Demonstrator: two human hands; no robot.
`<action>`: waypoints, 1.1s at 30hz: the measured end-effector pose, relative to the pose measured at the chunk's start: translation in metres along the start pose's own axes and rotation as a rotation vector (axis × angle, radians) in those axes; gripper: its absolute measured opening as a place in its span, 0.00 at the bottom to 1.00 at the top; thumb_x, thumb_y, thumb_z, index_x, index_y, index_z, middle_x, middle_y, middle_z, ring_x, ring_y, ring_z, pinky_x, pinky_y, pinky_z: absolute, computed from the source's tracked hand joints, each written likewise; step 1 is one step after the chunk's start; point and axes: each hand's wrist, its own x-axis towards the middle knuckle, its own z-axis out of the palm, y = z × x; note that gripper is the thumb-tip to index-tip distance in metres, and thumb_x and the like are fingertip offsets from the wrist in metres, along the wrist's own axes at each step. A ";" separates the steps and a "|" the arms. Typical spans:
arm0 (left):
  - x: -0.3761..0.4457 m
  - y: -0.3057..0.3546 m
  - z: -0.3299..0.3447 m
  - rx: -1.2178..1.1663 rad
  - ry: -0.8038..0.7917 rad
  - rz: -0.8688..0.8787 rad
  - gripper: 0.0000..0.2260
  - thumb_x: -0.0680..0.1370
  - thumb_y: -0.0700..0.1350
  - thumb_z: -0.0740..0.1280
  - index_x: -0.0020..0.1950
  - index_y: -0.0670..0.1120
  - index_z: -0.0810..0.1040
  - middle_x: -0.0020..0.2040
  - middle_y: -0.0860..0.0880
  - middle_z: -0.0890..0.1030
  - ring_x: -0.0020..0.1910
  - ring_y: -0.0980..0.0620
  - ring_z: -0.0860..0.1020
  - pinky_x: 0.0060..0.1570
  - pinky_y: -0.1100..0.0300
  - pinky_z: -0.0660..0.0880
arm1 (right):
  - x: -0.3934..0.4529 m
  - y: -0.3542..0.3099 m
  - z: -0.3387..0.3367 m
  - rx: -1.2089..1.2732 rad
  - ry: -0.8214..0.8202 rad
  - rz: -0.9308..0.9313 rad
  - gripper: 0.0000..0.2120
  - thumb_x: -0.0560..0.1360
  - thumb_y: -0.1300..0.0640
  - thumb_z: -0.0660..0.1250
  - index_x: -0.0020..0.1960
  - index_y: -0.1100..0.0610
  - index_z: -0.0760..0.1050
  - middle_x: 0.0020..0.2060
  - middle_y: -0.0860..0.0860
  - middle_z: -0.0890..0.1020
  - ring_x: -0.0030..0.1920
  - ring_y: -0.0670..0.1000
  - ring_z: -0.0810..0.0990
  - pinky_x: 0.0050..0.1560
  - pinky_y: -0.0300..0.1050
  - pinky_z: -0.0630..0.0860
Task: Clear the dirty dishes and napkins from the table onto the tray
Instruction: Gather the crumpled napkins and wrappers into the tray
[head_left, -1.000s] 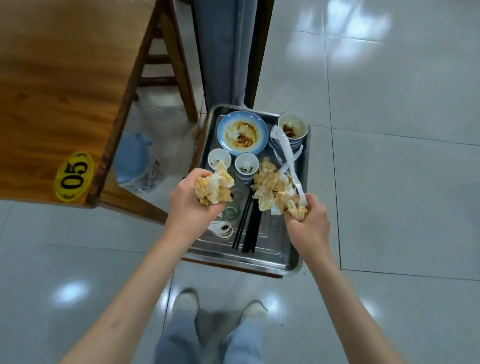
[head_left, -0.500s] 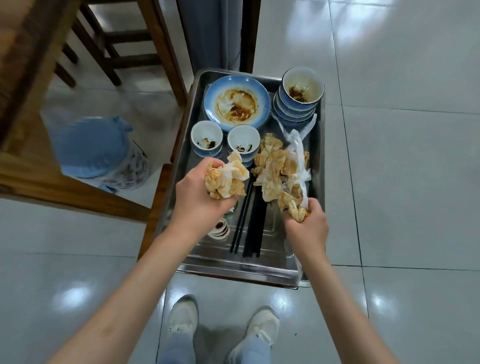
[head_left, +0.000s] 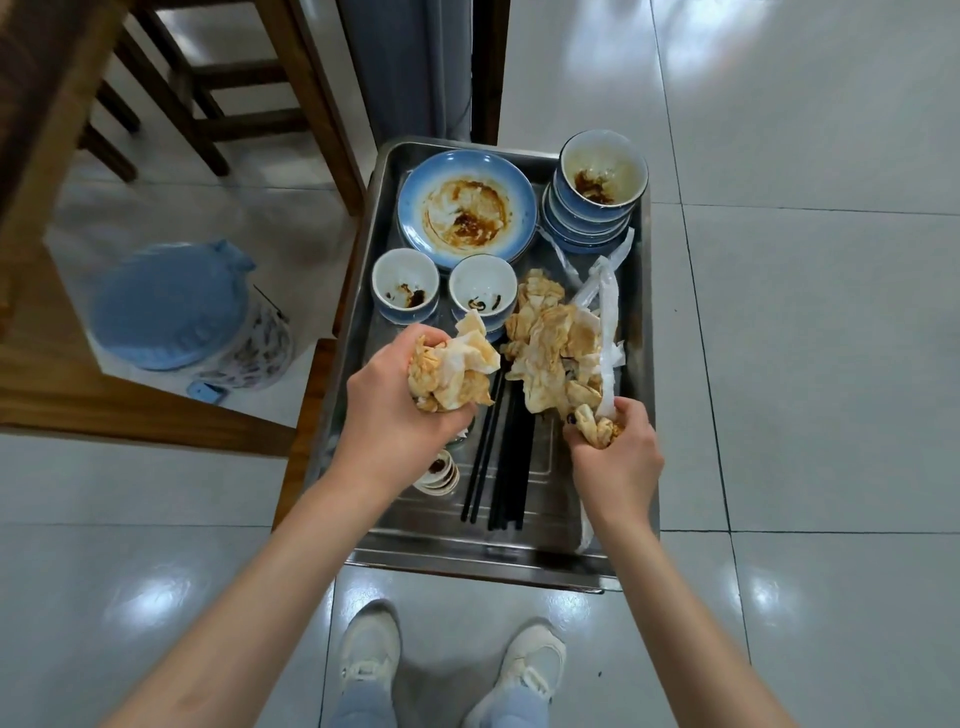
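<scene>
My left hand (head_left: 395, 415) grips a wad of stained napkins (head_left: 457, 374) over the steel tray (head_left: 467, 553). My right hand (head_left: 618, 457) grips a larger bunch of stained napkins (head_left: 550, 353) together with a clear plastic wrapper (head_left: 608, 312), held over the tray's right side. On the tray lie a sauce-smeared blue plate (head_left: 467, 208), a stack of blue bowls (head_left: 597, 192), two small white cups (head_left: 405, 283), black chopsticks (head_left: 498, 467) and small spoons (head_left: 441, 473) partly hidden under my left wrist.
The tray sits on a wooden stool. A wooden table edge (head_left: 47, 104) and chair legs (head_left: 218, 93) stand at the left. A bin lined with a blue bag (head_left: 176, 312) is on the tiled floor beside the tray. My shoes (head_left: 447, 660) are below.
The view has come closer and lower over the tray. Both hands keep their napkin wads and have sunk slightly toward the tray.
</scene>
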 end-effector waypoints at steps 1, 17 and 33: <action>0.000 -0.001 -0.001 -0.001 -0.001 0.000 0.18 0.64 0.45 0.78 0.49 0.53 0.75 0.44 0.56 0.80 0.43 0.60 0.77 0.38 0.77 0.68 | -0.002 0.000 0.001 0.015 0.009 0.002 0.22 0.69 0.59 0.74 0.60 0.55 0.71 0.52 0.52 0.78 0.48 0.49 0.74 0.47 0.41 0.71; 0.001 -0.001 -0.006 -0.015 -0.006 -0.022 0.18 0.64 0.43 0.78 0.49 0.53 0.75 0.44 0.55 0.80 0.42 0.59 0.77 0.38 0.76 0.68 | -0.011 -0.004 -0.008 -0.035 0.041 -0.034 0.28 0.67 0.57 0.76 0.64 0.56 0.71 0.58 0.53 0.75 0.61 0.53 0.71 0.60 0.45 0.68; -0.003 0.002 -0.006 -0.007 -0.014 -0.022 0.18 0.64 0.43 0.78 0.49 0.54 0.74 0.44 0.56 0.79 0.43 0.59 0.77 0.38 0.76 0.68 | -0.014 0.001 -0.014 -0.144 0.123 0.072 0.06 0.75 0.62 0.63 0.51 0.57 0.75 0.46 0.53 0.74 0.37 0.44 0.70 0.33 0.35 0.63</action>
